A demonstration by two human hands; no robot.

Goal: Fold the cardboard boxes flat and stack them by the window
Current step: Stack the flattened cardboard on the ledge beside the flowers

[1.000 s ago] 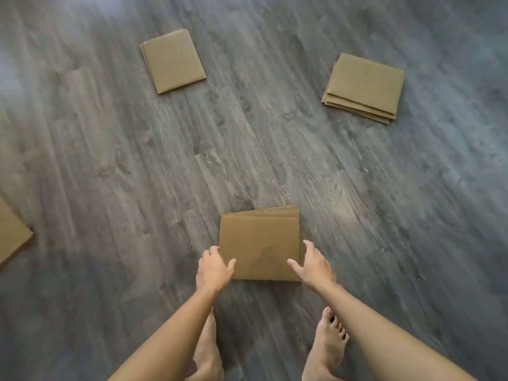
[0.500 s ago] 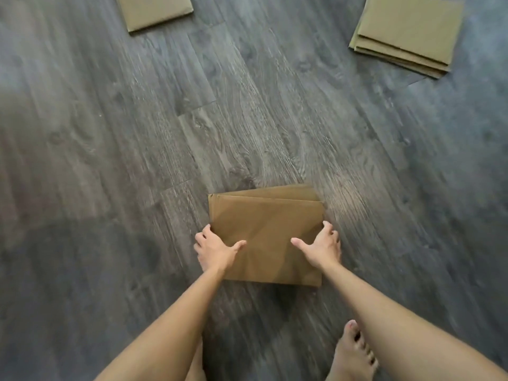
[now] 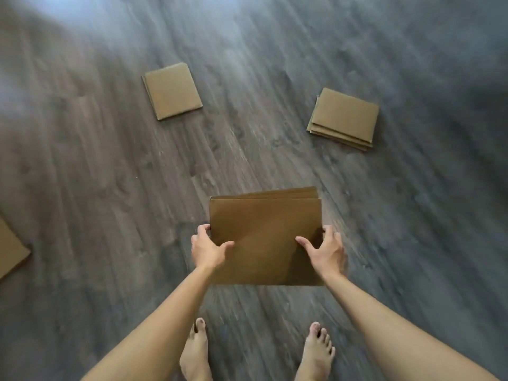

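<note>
Flattened cardboard stack [image 3: 265, 240] held in both hands above the floor [image 3: 110, 188].
Left hand [image 3: 207, 250] grips the left edge; right hand [image 3: 327, 253] grips the right edge, thumbs on top.

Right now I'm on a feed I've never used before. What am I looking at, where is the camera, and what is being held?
There is no machine here: a person works with two bare hands. The single camera sits on their head and looks forward and down, so you see their forearms and bare feet. The left hand and right hand each have a grip on a side edge of a bundle of flattened cardboard boxes. On the grey wood floor lie a flat cardboard piece, a small stack of flattened boxes, and another cardboard piece cut off at the left edge.
</note>
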